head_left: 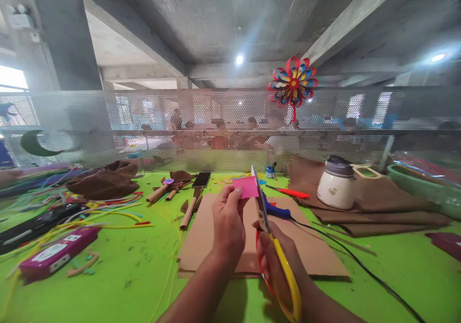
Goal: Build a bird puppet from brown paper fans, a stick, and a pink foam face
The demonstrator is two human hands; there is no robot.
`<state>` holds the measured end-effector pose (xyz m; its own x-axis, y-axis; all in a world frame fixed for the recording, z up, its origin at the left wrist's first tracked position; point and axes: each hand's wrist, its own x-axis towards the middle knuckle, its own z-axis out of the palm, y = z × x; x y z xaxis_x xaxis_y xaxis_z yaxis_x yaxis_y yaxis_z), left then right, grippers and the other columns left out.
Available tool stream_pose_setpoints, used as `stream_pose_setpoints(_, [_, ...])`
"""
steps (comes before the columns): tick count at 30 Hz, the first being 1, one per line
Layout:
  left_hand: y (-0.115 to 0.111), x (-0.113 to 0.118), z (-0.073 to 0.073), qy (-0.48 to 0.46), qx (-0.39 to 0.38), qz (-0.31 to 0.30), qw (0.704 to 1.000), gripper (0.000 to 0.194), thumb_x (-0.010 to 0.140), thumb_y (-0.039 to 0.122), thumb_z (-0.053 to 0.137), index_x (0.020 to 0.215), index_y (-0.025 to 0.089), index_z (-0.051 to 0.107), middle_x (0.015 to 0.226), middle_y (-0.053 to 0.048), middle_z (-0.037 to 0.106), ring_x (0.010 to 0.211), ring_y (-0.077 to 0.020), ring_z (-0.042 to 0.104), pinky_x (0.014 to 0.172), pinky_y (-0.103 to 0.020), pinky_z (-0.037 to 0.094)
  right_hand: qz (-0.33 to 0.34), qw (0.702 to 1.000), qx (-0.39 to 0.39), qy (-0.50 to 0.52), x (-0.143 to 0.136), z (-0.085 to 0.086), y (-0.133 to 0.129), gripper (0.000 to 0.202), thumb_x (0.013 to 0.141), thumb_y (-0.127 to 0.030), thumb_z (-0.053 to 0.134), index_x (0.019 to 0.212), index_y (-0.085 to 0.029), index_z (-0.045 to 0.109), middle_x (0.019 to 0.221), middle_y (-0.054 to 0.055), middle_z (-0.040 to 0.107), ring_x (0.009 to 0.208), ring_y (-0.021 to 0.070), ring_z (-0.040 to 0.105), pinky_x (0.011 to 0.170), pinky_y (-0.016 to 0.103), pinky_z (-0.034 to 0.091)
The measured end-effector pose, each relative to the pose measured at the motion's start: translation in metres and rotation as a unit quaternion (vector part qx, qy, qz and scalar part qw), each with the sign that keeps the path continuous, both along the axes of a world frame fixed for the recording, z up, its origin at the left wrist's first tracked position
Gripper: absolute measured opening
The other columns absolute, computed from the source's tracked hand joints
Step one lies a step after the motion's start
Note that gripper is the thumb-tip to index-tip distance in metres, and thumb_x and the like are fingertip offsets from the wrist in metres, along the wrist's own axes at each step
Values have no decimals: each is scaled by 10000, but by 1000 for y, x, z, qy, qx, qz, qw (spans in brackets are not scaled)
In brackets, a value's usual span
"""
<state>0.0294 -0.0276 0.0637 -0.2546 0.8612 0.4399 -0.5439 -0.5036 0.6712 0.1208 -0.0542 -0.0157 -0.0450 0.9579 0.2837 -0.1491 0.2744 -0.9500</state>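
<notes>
A small pink piece of paper (246, 187) is pinched between the thumb and fingers of my left hand (229, 219), held up above the cardboard sheet. My right hand (279, 253) grips a pair of scissors (288, 277) with yellow and red handles. Their blades point upward and lie at the right edge of the pink paper. Beneath both hands a brown cardboard sheet (205, 246) rests on the green table (118, 284). Just behind the scissors lies a blue glue gun (277, 211), partly hidden, with a black cord running to the lower right.
A white jug (335, 183) stands on folded brown fabric (389, 203) at the right. An orange-handled tool (293, 193) lies nearer the middle. Rolled brown pieces (189, 212) and a phone (201, 180) sit behind the cardboard. On the left are a purple box (59, 254) and colourful strips.
</notes>
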Motion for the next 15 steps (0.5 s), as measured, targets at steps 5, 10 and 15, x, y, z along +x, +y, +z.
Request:
stream_pose_setpoints(5, [1, 0, 0, 11, 8, -9, 1000, 65, 796, 200, 607, 769, 182, 663, 776, -24, 659, 791, -146, 634, 768, -259, 513, 0, 997, -46, 62, 1, 5, 4, 609, 770, -681, 604, 1110, -177, 564, 566, -69, 456, 387, 66, 395, 353, 182, 354])
stream_pose_setpoints(10, [3, -1, -1, 49, -15, 1, 999, 90, 809, 262, 623, 824, 175, 638, 804, -35, 665, 734, -156, 637, 674, -275, 519, -23, 1000, -7, 16, 8, 11, 7, 588, 755, -616, 661, 1134, -176, 566, 614, -28, 545, 452, 115, 493, 402, 235, 430])
stream_pose_setpoints(15, [6, -2, -5, 80, -31, 27, 996, 60, 777, 246, 652, 773, 194, 622, 737, -9, 611, 634, -116, 555, 571, -217, 453, 1, 998, 42, -50, 15, 14, 6, 521, 821, -579, 606, 1160, -184, 578, 774, 39, 619, 660, 179, 594, 553, 289, 494])
